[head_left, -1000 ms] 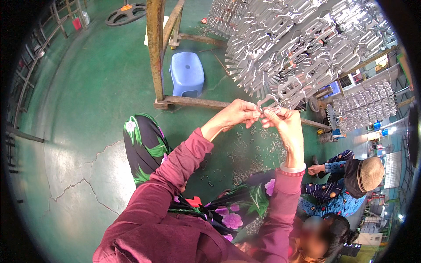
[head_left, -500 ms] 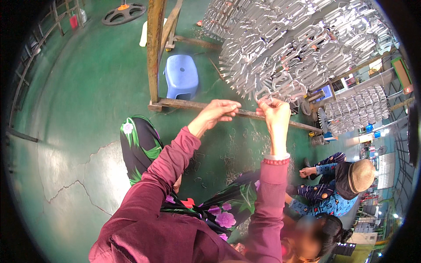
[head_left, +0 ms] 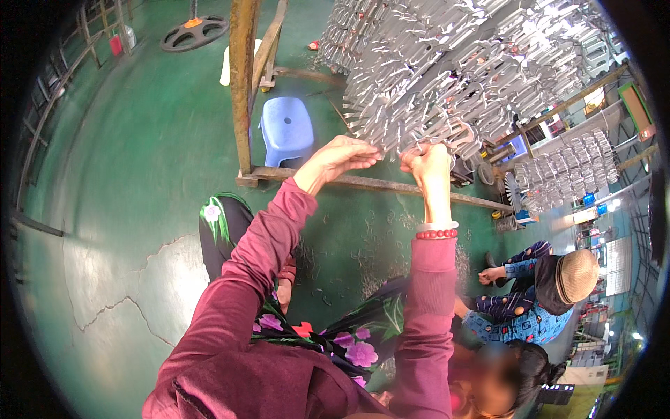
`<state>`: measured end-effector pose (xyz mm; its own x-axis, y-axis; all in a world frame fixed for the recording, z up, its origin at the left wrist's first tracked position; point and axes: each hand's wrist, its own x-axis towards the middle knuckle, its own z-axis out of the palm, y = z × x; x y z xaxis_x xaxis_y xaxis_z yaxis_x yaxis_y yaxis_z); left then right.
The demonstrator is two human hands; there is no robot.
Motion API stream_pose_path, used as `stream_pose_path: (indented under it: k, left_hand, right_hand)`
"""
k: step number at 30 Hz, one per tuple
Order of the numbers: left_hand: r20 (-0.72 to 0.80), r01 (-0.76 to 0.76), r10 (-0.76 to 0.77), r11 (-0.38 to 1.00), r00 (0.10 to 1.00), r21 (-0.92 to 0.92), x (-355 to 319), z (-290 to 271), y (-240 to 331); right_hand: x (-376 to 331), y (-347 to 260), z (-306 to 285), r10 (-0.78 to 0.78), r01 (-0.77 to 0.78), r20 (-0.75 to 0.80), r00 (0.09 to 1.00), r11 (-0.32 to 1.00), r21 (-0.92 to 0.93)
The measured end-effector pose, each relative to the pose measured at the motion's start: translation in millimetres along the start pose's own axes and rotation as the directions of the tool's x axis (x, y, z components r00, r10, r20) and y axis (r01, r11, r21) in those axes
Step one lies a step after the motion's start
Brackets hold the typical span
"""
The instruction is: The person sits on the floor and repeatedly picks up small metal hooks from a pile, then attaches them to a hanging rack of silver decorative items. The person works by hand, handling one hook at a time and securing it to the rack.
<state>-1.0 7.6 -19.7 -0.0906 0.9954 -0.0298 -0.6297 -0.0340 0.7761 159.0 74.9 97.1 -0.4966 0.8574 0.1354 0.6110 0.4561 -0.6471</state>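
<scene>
Green floor, cracked at 8 o'clock, spreads under a rusty frame whose bottom rail crosses the middle. Hanging from it, from 12 to 2 o'clock, is a dense mass of silvery metal parts; a smaller bunch hangs at 3 o'clock.

Both of the person's arms, in maroon sleeves, reach up to the lower edge of that mass. Her left hand has its fingers extended and pinched narrow, tips touching the parts. Her right hand, with a red bead bracelet at the wrist, is closed around one piece, though blur hides exactly which.

Beyond the left hand, at 11 o'clock, stands a blue stool, nothing on it. At 4 o'clock a co-worker in blue patterned clothes and a tan hat crouches.
</scene>
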Motion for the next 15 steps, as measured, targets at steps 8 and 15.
stream_pose_path:
  k: [8, 15]
  left_hand:
    - [-0.069, 0.08, -0.072, 0.989, 0.995, 0.126, 8, -2, 3]
    - [-0.07, 0.138, -0.128, 0.979, 0.989, 0.153, 7, 7, 10]
  right_hand:
    - [11, 10, 3, 0.001, -0.023, 0.104, 0.995, 0.977, 0.212]
    - [10, 17, 8, -0.009, -0.007, 0.07, 0.998, 0.977, 0.214]
